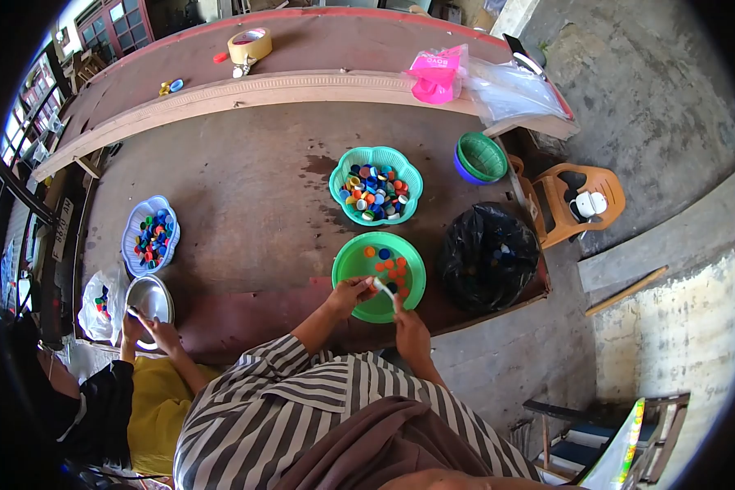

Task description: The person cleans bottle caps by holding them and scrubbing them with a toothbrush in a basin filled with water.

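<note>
My left hand [351, 296] is closed at the left rim of a green basin [341, 263], its fingertips pinching what looks like an orange bottle cap. My right hand [412, 328] grips a slim white tool, perhaps a toothbrush [383, 287], whose far end meets the left fingertips. Orange caps [390, 264], a blue cap [385, 254] and a dark one lie in the basin below. Just behind stands a scalloped turquoise bowl [336, 181] heaped with mixed bottle caps [372, 193].
A black plastic bag [488, 260] stands right of the basin, with nested baskets [482, 158] behind it. At left, a co-worker's hands [162, 333] work over a metal bowl [150, 296], near a blue basket [129, 241] of caps. A wooden ledge [294, 88] crosses the table.
</note>
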### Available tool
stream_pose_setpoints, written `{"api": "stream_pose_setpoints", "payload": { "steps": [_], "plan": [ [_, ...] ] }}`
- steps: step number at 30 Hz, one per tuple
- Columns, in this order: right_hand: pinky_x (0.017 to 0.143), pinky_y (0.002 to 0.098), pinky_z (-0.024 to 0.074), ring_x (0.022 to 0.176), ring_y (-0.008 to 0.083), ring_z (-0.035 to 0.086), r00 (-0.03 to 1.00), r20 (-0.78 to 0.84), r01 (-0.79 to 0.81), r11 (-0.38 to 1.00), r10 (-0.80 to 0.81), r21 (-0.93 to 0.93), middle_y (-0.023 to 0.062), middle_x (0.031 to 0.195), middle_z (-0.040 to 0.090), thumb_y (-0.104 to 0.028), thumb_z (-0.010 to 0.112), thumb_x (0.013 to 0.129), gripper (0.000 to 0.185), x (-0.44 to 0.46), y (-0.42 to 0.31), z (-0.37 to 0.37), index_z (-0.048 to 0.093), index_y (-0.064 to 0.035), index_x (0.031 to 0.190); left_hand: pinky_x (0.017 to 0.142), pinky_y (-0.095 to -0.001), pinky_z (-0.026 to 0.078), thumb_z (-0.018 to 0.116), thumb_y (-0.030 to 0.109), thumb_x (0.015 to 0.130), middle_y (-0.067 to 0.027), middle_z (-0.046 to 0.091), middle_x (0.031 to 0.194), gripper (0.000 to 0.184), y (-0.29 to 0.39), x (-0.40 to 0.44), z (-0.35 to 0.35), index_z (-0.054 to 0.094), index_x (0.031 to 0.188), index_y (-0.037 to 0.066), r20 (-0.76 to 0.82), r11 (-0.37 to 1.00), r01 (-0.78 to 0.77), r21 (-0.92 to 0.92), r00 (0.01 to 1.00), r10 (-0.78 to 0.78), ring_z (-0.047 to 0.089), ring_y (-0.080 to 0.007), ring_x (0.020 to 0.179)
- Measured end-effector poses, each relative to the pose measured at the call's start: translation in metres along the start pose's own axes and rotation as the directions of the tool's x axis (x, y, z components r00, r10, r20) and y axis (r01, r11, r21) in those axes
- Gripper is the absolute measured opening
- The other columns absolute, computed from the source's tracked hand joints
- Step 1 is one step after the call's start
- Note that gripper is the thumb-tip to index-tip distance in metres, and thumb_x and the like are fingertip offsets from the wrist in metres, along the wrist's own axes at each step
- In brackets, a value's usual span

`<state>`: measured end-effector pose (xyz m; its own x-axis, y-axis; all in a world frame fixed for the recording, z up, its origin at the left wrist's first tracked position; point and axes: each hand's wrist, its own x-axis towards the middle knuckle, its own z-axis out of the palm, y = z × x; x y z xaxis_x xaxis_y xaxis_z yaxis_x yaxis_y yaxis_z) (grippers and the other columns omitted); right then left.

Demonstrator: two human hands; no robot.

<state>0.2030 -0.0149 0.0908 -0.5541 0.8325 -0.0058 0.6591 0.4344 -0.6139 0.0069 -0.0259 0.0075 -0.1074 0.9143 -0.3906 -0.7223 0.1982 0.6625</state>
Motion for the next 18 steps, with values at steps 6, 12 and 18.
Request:
{"api": "stream_pose_setpoints", "payload": {
  "steps": [6, 12, 18],
  "plan": [
    [0.07, 0.0456, 0.0462, 0.085, 0.0364, 0.058, 0.989, 0.022, -0.147, 0.988, 0.146, 0.045, 0.0155, 0.094, 0.058, -0.008, 0.05, 0.085, 0.052, 0.013, 0.021, -0.002, 0.043, -0.0218, 0.134, 0.082, -0.0264, 0.05, 0.056, 0.019, 0.092, -0.0048, 0.062, 0.098, 0.023, 0.011, -0.006, 0.009, 0.061, 0.106, 0.002, -0.033, 1.0, 0.025, -0.001, 0.999, -0.025, 0.059, -0.0133, 0.09],
    [0.072, 0.0445, 0.0465, 0.085, 0.0345, 0.059, 0.996, 0.057, -0.064, 0.994, 0.069, -0.091, 0.0145, 0.092, 0.059, -0.011, 0.05, 0.087, 0.049, 0.013, 0.014, 0.003, 0.042, -0.0226, 0.134, 0.081, -0.026, 0.05, 0.056, 0.022, 0.091, -0.0038, 0.061, 0.097, 0.026, 0.006, 0.002, -0.001, 0.06, 0.107, 0.001, -0.02, 1.0, 0.012, 0.002, 1.0, -0.012, 0.059, -0.0126, 0.088],
    [0.071, 0.0461, 0.0464, 0.085, 0.0361, 0.059, 0.997, 0.072, 0.009, 1.0, -0.009, -0.001, 0.0151, 0.093, 0.058, -0.014, 0.049, 0.089, 0.045, 0.007, -0.002, 0.0, 0.043, -0.0217, 0.133, 0.081, -0.0255, 0.051, 0.056, 0.023, 0.091, -0.0036, 0.061, 0.095, 0.026, 0.01, 0.0, -0.002, 0.06, 0.105, 0.001, 0.012, 1.0, -0.003, -0.027, 1.0, 0.003, 0.059, -0.0127, 0.087]
  ]
}}
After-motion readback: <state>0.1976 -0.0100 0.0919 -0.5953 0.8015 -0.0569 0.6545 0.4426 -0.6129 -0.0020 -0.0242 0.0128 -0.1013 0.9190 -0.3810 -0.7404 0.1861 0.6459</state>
